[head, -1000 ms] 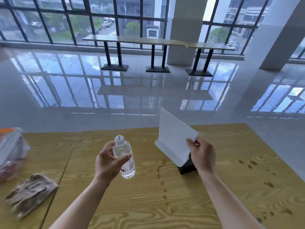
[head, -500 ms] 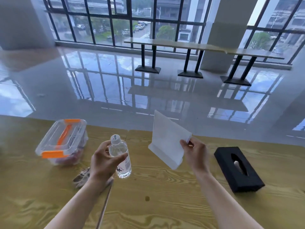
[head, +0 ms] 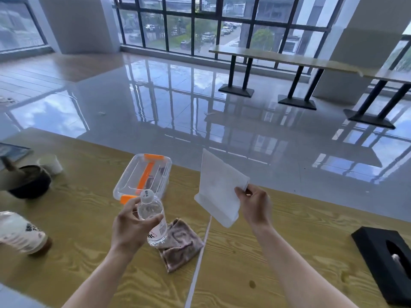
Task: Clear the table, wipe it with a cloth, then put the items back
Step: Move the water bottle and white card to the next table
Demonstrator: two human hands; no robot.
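One bottle, one sign leftward; one cloth

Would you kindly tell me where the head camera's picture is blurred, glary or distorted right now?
Head view: motion blur smears the dark bowl and white container at the left edge; the left hand gripping the water bottle and right hand pinching the white sign stand look fairly sharp; the glossy floor throws window glare; the lens bows the window frames.
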